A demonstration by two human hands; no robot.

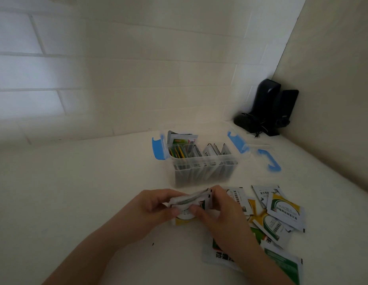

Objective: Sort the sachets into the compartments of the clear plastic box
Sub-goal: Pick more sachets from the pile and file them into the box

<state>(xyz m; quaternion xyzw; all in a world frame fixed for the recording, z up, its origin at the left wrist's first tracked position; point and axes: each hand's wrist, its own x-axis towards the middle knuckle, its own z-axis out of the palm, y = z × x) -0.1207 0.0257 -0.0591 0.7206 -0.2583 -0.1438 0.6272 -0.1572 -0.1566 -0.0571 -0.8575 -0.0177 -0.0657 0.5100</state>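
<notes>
Head view, single frame. I see both hands meeting low in the centre over the pale table (76,182). My left hand (152,204) and right hand (222,212) together hold a small stack of sachets (190,200), edge-on to the camera; the fingers (158,199) of the left are curled round its left end with the thumb underneath, and the right hand's thumb and fingers pinch the right end. A yellow-and-white sachet (182,220) shows just below the stack, partly covered by both thumbs; I cannot tell whether it is held or lying on the table. The clear plastic box (203,169) stands open just behind the hands, apart from them, with blue latches (158,148) hanging at its ends. Sachets already stand upright in its compartments: yellow-green ones at the left end, grey-white ones in the middle and towards the right, and a few taller packets (182,137) sticking up at the back left. The clear lid with a blue handle (269,160) lies on the table just right of the box. Loose sachets (282,210) are spread on the table to the right of my right hand, overlapping; larger green-and-white packets (282,264) lie nearer the camera, partly under my right forearm. A dark device (267,105) stands in the far right corner against the tiled wall (117,68).
</notes>
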